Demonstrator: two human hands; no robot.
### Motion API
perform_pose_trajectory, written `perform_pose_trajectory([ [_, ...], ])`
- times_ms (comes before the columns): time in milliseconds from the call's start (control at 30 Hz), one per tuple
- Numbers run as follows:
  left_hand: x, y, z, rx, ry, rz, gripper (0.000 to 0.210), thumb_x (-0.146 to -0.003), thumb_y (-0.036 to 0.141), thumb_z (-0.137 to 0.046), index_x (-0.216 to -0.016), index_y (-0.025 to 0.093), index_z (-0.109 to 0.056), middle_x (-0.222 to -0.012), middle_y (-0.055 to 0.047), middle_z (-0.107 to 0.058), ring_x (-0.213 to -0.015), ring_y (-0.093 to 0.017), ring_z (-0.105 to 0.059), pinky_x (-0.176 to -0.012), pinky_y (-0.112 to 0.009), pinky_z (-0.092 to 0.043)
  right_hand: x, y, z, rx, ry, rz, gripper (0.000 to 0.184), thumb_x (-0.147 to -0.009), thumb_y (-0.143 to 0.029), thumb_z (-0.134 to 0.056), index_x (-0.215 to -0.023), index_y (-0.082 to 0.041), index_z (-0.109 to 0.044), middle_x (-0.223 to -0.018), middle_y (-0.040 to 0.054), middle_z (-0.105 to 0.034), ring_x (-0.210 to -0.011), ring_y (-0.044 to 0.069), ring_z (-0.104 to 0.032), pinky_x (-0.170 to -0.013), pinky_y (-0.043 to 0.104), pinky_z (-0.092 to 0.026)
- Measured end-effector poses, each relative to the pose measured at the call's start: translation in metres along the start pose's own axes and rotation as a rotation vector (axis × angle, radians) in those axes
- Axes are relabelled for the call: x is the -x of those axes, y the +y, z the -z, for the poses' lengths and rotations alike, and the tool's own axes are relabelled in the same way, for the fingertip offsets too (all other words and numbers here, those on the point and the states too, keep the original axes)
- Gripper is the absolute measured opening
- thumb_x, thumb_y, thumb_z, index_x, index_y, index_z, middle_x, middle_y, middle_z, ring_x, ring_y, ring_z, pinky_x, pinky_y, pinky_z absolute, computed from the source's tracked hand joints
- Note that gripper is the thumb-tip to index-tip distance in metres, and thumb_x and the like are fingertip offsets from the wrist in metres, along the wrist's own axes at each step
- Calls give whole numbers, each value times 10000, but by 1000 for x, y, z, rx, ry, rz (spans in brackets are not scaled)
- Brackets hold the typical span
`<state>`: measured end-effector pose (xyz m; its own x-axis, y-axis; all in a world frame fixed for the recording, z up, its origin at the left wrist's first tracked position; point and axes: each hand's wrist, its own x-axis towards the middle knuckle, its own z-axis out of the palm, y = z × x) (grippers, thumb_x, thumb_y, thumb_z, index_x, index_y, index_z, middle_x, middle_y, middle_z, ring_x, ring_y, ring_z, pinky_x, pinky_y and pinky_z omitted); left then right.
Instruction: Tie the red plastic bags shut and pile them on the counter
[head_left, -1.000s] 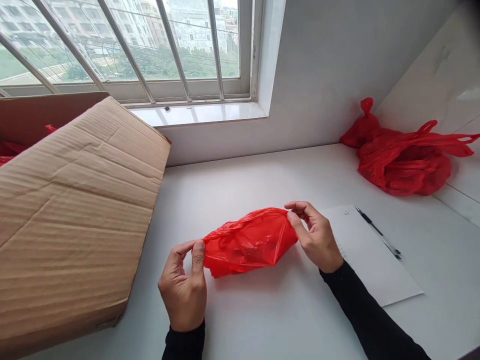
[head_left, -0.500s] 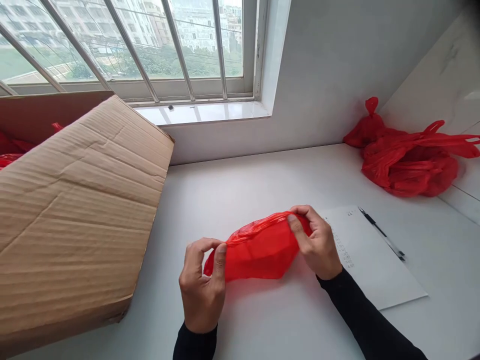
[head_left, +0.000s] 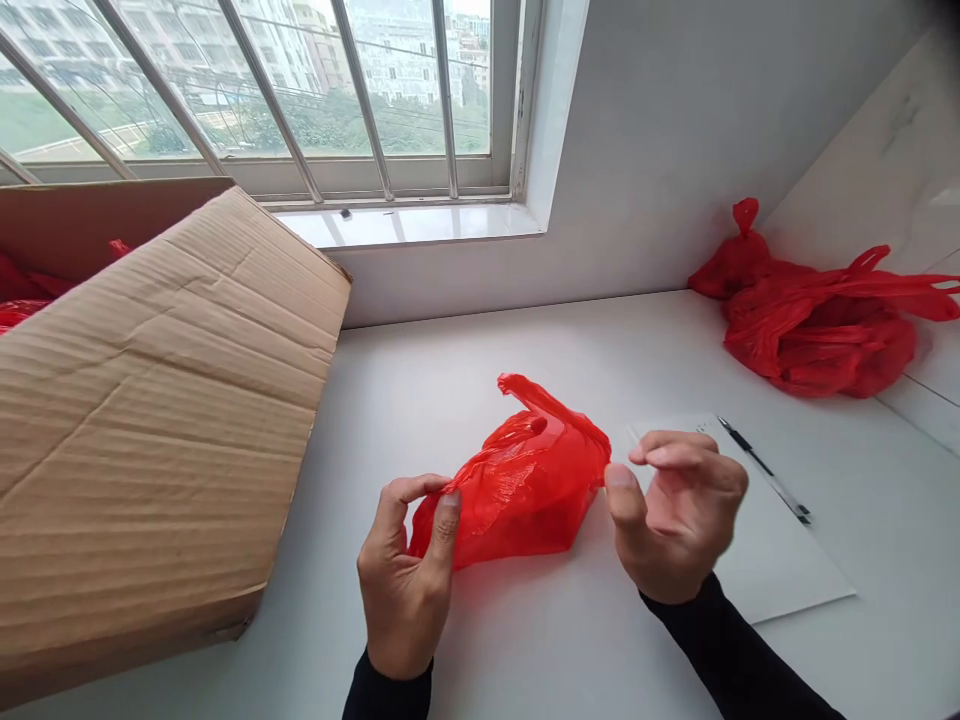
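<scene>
Low over the white tabletop is a red plastic bag (head_left: 525, 490), its thin film creased and one handle loop sticking up at the top. My left hand (head_left: 409, 570) pinches the bag's left edge between thumb and fingers. On the other side my right hand (head_left: 675, 510) is off the bag, thumb and fingers apart, its thumb tip close to the bag's right edge. Partly behind that hand lies a white paper pad (head_left: 780, 560) with small handwriting, and a black pen (head_left: 761, 465) rests along its right side.
A large open cardboard box (head_left: 165, 430) with red plastic inside stands at the left. Red bags (head_left: 821, 320), one of them knotted, sit in the far right corner. A barred window with a white sill (head_left: 420, 225) is at the back.
My right hand has let go of the bag's top right and moved right and slightly down, its fingers spreading. A handle loop now stands up. My left hand keeps its pinch.
</scene>
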<state>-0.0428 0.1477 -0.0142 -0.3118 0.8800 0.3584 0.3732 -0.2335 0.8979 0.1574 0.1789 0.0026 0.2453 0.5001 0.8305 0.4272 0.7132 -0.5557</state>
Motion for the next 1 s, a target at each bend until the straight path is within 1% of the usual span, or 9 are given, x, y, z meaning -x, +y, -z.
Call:
perform_pose_trajectory([
  [67,0,-1,2,98,-3,42,84,-926,313,-637,-984,255,-652,-968,5,-653,-906,-141,-617,-815,-239,-496,-1,-8,-1,-36,-199,85,387,-821,-21,-598,-1133,-241,-536,-912,3,-592,-863,176,-603,-798,357,-503],
  [200,1,-6,6,281,-37,153,171,-935,342,-619,-1080,262,-661,-1080,-29,-666,-1032,-189,-623,-861,-267,-502,-3,-13,-4,152,-597,-4,340,-900,-94,-582,-1211,-228,-552,-1109,35,-671,-1063,204,-604,-1076,472,-388],
  [367,-1,-12,11,358,-157,207,180,-970,318,-540,-1070,261,-678,-1015,-21,-638,-904,-163,-608,-816,-273,-474,-3,-5,-4,341,-693,-63,341,-891,-285,-684,-1221,-251,-607,-1034,21,-674,-980,210,-589,-1081,491,-336],
  [500,-4,-9,10,386,-162,150,174,-983,275,-505,-862,244,-627,-938,-4,-577,-896,-154,-567,-777,-259,-460,-5,-6,-1,344,-704,-57,35,-877,-264,-687,-882,-230,-685,-1013,42,-639,-966,209,-575,-1029,468,-374],
  [600,-5,-3,10,393,-112,139,185,-970,260,-519,-807,239,-605,-1018,-8,-573,-955,-165,-565,-765,-255,-472,-8,-14,2,225,-664,23,190,-846,-238,-703,-708,-191,-583,-910,12,-655,-908,178,-598,-1127,511,-275],
  [667,-6,0,11,327,-32,85,190,-951,232,-543,-779,238,-622,-1046,-11,-553,-1021,-161,-539,-781,-233,-463,-8,-18,2,133,-703,43,270,-889,-252,-648,-662,-186,-516,-696,-43,-594,-698,114,-551,-1108,483,-306],
  [833,-5,0,14,164,85,-97,186,-920,175,-590,-798,267,-696,-866,-10,-458,-863,-144,-470,-735,-255,-413,-1,-16,0,234,-1025,-117,480,-1045,-243,-321,-572,-191,-384,-486,-67,-353,-457,91,-252,-764,345,-437],
  [900,-2,1,14,149,63,-131,188,-918,160,-601,-825,281,-711,-803,2,-492,-777,-140,-470,-696,-284,-382,3,-12,-1,346,-1058,-165,458,-1050,-263,-317,-629,-208,-491,-535,-44,-468,-479,117,-339,-722,351,-444],
  [1000,4,6,12,173,60,-101,179,-905,161,-617,-837,287,-723,-729,23,-588,-679,-134,-494,-630,-296,-370,7,-8,-1,473,-990,-211,248,-1022,-278,-399,-1032,-218,-640,-729,15,-649,-617,192,-503,-646,354,-457],
])
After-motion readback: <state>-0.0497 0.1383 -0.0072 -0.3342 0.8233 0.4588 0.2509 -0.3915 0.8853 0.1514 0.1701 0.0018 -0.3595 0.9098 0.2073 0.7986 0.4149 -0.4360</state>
